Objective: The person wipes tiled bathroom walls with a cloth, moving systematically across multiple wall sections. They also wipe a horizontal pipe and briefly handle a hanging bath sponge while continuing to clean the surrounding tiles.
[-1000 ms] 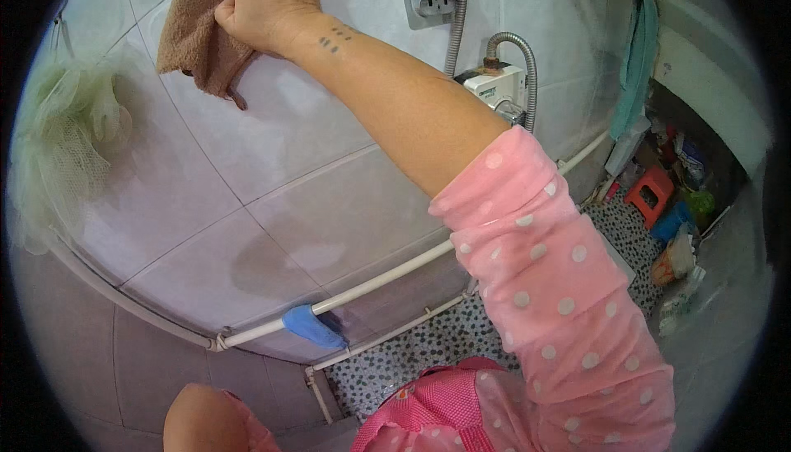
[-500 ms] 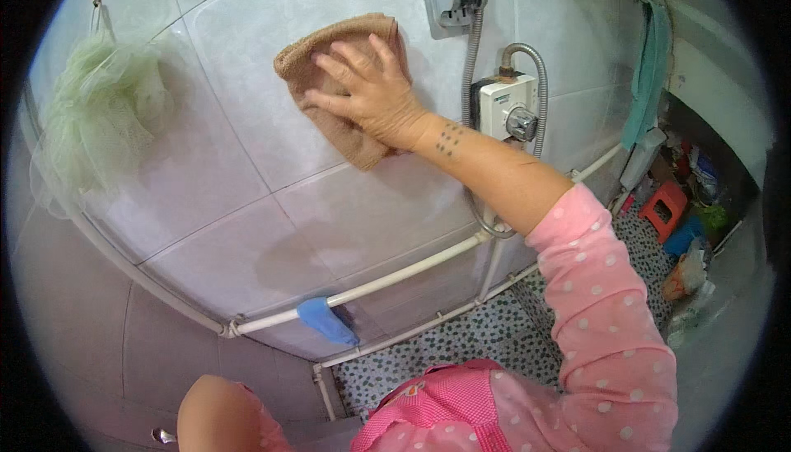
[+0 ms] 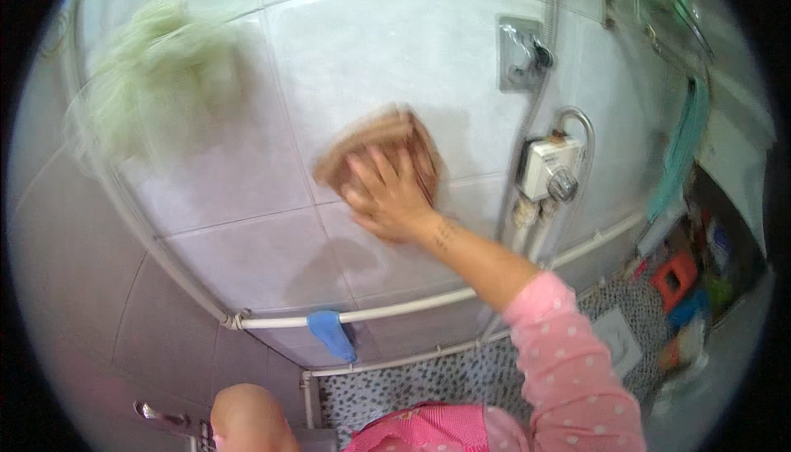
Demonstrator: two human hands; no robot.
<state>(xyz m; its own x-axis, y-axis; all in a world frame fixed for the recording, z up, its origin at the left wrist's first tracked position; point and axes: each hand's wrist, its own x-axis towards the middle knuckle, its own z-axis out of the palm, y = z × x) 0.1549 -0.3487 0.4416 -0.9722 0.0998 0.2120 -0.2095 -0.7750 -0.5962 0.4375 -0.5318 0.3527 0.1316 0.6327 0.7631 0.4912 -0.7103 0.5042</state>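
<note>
My right hand [image 3: 391, 196] lies on a folded brown cloth [image 3: 375, 135], pressing it against the pale wall tiles [image 3: 354, 48]. Its fingers are spread over the cloth, slightly blurred by motion. The cloth reaches down to about a horizontal tile joint. A pink polka-dot sleeve [image 3: 577, 370] covers my right arm up to below the elbow. At the lower left a rounded patch of bare skin [image 3: 251, 419] shows, perhaps part of my left arm; the left hand itself is out of the picture.
A green mesh bath puff [image 3: 165, 81] hangs at the left. To the right are a shower holder [image 3: 521, 52], a hose and a white valve box [image 3: 550, 168]. A blue cloth [image 3: 332, 335] drapes over a white pipe [image 3: 412, 307]. A red stool [image 3: 676, 279] stands far right.
My right hand and the brown cloth have slid down the wall toward the horizontal tile joint. The whole view has shifted, and a white square on the floor has come into sight.
</note>
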